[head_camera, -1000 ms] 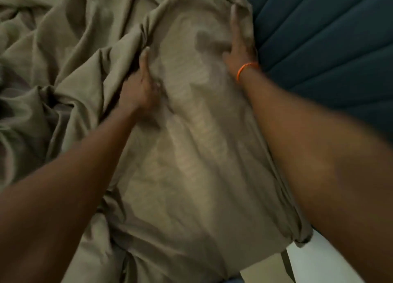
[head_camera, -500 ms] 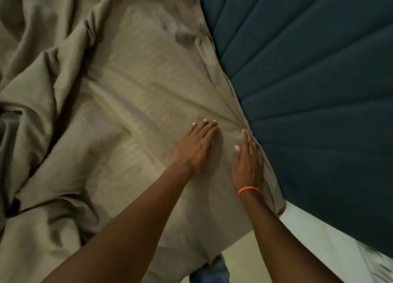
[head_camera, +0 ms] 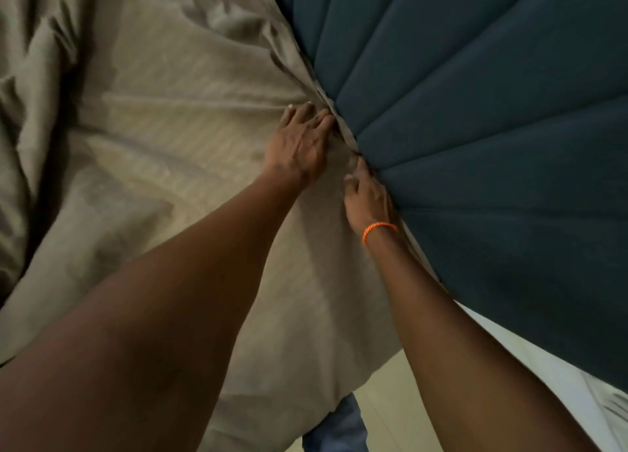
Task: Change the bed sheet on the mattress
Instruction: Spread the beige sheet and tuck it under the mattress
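Both hands (head_camera: 299,142) (head_camera: 367,196) press sheet (head_camera: 176,118) edge against headboard (head_camera: 475,111).

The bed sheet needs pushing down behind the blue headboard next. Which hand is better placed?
Probably the right hand: it lies along the headboard, fingertips at the gap. The left hand presses the bed sheet beside it.

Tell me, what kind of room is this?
Most likely a bedroom. A crumpled beige cotton bed sheet covers a mattress, and both hands push its edge in against a dark teal padded, channelled headboard.
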The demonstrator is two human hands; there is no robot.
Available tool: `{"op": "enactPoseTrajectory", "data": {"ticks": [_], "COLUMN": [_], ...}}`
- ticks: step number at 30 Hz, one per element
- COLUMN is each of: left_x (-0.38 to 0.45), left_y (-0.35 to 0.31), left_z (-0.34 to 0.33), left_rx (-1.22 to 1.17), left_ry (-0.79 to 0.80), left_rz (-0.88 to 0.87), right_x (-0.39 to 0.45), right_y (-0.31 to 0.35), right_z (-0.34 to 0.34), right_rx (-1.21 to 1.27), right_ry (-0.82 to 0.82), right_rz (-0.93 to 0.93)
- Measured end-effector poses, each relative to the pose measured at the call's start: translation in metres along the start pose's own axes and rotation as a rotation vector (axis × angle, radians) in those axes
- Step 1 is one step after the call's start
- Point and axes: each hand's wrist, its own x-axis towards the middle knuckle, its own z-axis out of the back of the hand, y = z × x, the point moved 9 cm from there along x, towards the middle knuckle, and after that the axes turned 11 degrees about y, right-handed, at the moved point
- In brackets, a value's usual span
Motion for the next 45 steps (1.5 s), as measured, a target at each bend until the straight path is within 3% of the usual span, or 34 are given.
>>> {"op": "enactPoseTrajectory", "data": {"ticks": [3, 6, 8, 14, 16, 18, 21, 24, 28, 30, 33, 35, 37, 40, 42, 45], "left_x": [0.007, 0.01, 0.012, 0.027, 0.037, 0.049, 0.071, 0.078, 0.028, -0.01, -0.062, -0.082, -0.09, -0.086, -0.083, -0.076], "left_y": [-0.002, 0.0, 0.003, -0.002, -0.007, -0.01, 0.004, 0.002, -0.024, -0.054, -0.13, -0.164, -0.175, -0.177, -0.182, -0.192], "left_z": [0.005, -0.012, -0.014, 0.007, 0.011, 0.01, 0.002, 0.004, 0.014, -0.001, -0.04, -0.073, -0.094, -0.098, -0.097, -0.1], "left_rx": [0.076, 0.139, 0.143, 0.25, 0.28, 0.354, 0.4, 0.36, 0.293, 0.165, 0.005, -0.007, 0.019, 0.023, 0.027, 0.113], "left_ry": [-0.031, 0.054, 0.083, 0.034, 0.063, 0.109, 0.21, 0.313, -0.034, -0.127, -0.136, -0.031, 0.055, 0.114, 0.105, 0.138], "left_rz": [-0.018, -0.038, -0.04, -0.055, -0.039, -0.033, 0.005, 0.047, 0.121, 0.011, -0.334, -0.458, -0.438, -0.376, -0.375, -0.371], "right_x": [0.036, 0.059, 0.056, -0.045, -0.102, -0.144, -0.161, -0.144, -0.13, -0.113, -0.08, -0.062, -0.056, -0.079, -0.108, -0.177], "right_y": [0.001, 0.004, 0.006, -0.01, -0.035, -0.067, -0.091, -0.098, -0.103, -0.113, -0.123, -0.123, -0.126, -0.116, -0.12, -0.145], "right_z": [-0.014, -0.018, -0.017, 0.0, -0.002, -0.01, -0.021, -0.017, -0.011, -0.009, -0.01, -0.02, -0.026, -0.018, -0.005, -0.005], "right_rx": [0.153, 0.207, 0.184, -0.004, 0.0, -0.082, -0.156, -0.051, 0.039, 0.01, 0.078, 0.048, 0.033, -0.104, 0.043, 0.044], "right_ry": [0.174, 0.171, 0.16, -0.235, -0.384, -0.427, -0.363, -0.28, -0.149, -0.103, 0.026, 0.144, 0.145, 0.013, -0.204, -0.466], "right_rz": [-0.085, -0.143, -0.067, 0.256, 0.152, -0.049, -0.195, -0.245, -0.253, -0.261, -0.219, -0.128, -0.092, 0.024, 0.106, -0.004]}}
